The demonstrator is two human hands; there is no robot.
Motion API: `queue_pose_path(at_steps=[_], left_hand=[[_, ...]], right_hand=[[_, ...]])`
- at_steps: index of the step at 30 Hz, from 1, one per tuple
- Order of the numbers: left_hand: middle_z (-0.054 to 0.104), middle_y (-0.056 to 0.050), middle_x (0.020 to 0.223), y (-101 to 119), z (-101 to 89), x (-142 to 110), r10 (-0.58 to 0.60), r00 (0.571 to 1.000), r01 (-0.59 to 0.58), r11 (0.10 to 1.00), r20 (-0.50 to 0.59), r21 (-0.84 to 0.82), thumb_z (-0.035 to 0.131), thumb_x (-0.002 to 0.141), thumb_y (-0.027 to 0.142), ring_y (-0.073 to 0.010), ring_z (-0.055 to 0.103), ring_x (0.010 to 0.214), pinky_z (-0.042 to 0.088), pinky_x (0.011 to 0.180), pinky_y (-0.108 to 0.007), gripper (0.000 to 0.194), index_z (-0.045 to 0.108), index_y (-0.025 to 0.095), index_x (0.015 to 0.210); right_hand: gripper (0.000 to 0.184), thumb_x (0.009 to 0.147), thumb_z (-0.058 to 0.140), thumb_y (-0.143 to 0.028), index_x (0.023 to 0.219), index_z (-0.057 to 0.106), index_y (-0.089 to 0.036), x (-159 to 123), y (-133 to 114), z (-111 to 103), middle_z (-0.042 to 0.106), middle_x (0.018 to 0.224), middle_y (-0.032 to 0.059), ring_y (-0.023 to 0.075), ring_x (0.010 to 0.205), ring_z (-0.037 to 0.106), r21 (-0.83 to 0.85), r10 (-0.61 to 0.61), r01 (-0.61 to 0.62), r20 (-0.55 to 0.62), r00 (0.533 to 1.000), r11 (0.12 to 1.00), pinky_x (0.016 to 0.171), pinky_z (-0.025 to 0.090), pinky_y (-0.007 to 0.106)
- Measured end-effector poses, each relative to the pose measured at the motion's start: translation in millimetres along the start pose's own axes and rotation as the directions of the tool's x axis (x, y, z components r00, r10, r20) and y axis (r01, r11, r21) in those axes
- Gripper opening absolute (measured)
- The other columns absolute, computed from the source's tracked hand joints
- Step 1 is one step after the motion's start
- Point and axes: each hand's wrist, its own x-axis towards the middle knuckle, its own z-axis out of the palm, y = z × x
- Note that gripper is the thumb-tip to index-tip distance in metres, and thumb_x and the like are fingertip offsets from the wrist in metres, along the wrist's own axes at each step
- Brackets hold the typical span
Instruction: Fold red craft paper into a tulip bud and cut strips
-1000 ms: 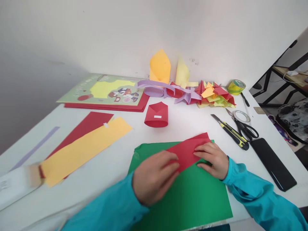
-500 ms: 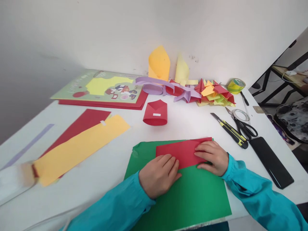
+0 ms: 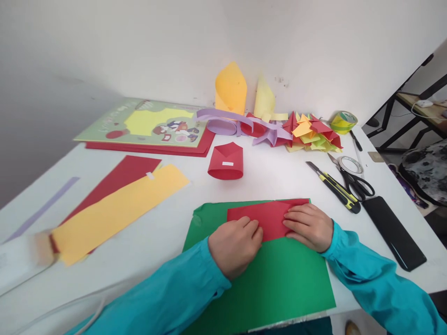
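Observation:
A folded strip of red paper lies across the upper part of a green sheet. My left hand has its fingers curled and closed on the paper's lower left edge. At the right end, my right hand holds the paper down, its fingers pressed together over it. The thumbs are mostly hidden. Beyond the sheet stands a rolled red paper piece with a pointed back and a small white label.
Rightward lie a utility knife, black scissors, a tape roll and a black flat case. A yellow strip overlaps red paper at left. Paper shapes, a yellow tape roll and a printed pad line the wall.
The red paper has turned flatter and more level on the green sheet. My left hand has settled onto its lower edge with fingers curling in. My right hand has stayed at the right end.

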Motion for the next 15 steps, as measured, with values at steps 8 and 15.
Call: queue_pose_path(at_steps=[8,15], left_hand=[[0.062,-0.010,0.061,7.2,1.0,5.2,0.032,0.998,-0.025,0.990,-0.048,0.142,0.040,0.078,0.007,-0.0191,0.055,0.048,0.043,0.039,-0.030,0.024,0.064,0.008,0.079],[0.065,-0.010,0.062,3.3,1.9,3.1,0.050,0.991,-0.028,0.986,-0.127,0.165,0.041,0.079,0.007,-0.0188,0.057,0.049,0.046,0.041,-0.030,0.025,0.065,0.007,0.085]], right_hand=[[0.026,0.082,0.059,-0.033,0.097,0.063,-0.013,1.2,-6.0,-2.0,0.070,0.093,0.0107,0.0252,0.093,0.061,-0.109,-0.040,0.042,0.025,0.999,0.993,0.073,0.049,0.038],[0.015,0.084,0.055,-0.022,0.094,0.064,-0.014,1.8,-3.6,-3.6,0.070,0.093,0.0091,0.0225,0.092,0.061,-0.048,-0.008,0.007,-0.012,1.000,0.999,0.072,0.051,0.035]])
